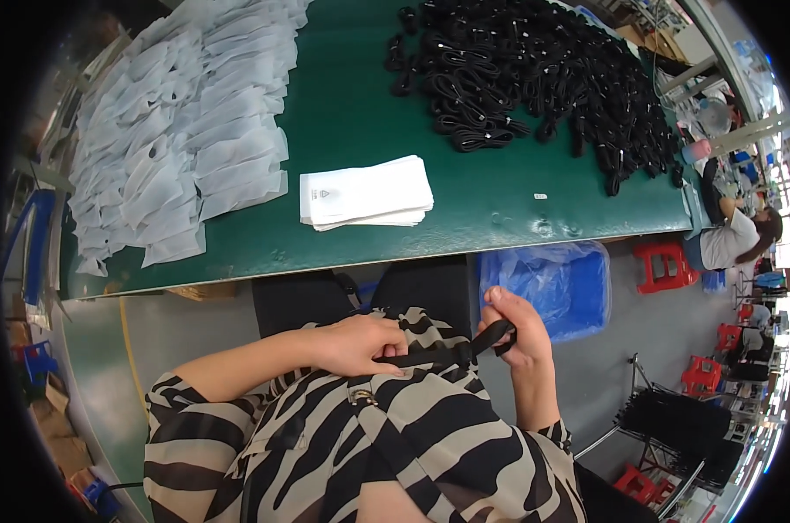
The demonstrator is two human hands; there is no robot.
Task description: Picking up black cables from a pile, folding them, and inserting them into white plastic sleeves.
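At my waist, a black fabric strap [430, 356] stretches between my two hands, in front of a black-and-cream striped garment [447, 410]. My left hand [360, 343] has its fingers curled round the strap's left end. On the other side, my right hand [518, 331] is closed on the strap's right part, which loops up past the thumb. A darker band or knot sits on the strap just left of that hand. Beyond my lap, a stack of white flat packets [366, 193] lies near the edge of the green table [351, 96].
Rows of translucent white pouches [177, 131] cover the table's left side. Bundled black cables [534, 78] are heaped at the right. Below the edge stands a blue bin [586, 292] with a clear liner. Red stools [665, 268] and a seated person [733, 240] are farther right.
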